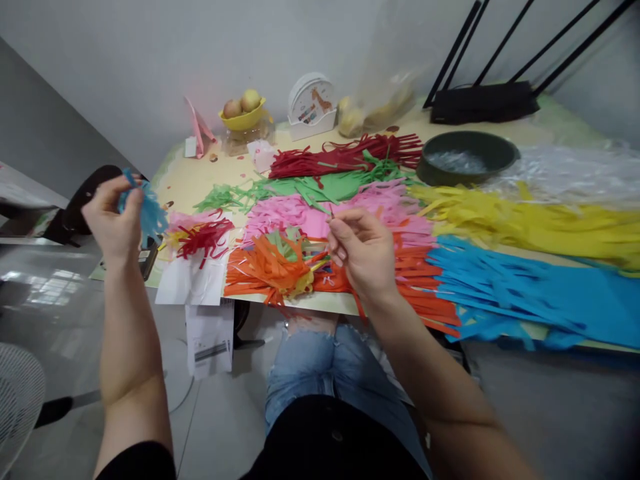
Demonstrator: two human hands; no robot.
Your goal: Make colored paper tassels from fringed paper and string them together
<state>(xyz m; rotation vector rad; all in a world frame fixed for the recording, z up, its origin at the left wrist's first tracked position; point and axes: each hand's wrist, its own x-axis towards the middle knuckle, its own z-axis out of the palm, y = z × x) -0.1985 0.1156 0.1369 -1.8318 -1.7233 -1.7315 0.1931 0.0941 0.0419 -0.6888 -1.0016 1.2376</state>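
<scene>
My left hand, raised past the table's left end, pinches a light-blue fringed paper tassel. Over the middle of the table, my right hand has thumb and forefinger pressed together on a thin, dark tip too small to name. Below it lie orange fringed strips and a bundled orange tassel with yellow and green in it. Pink fringed strips lie just behind. Nearest my left hand on the table is a red, yellow and pink tassel pile, on a white sheet.
Green, dark red, yellow and blue fringed strips cover the table. A dark bowl, a black router and a yellow fruit bowl stand behind. A fan is at lower left.
</scene>
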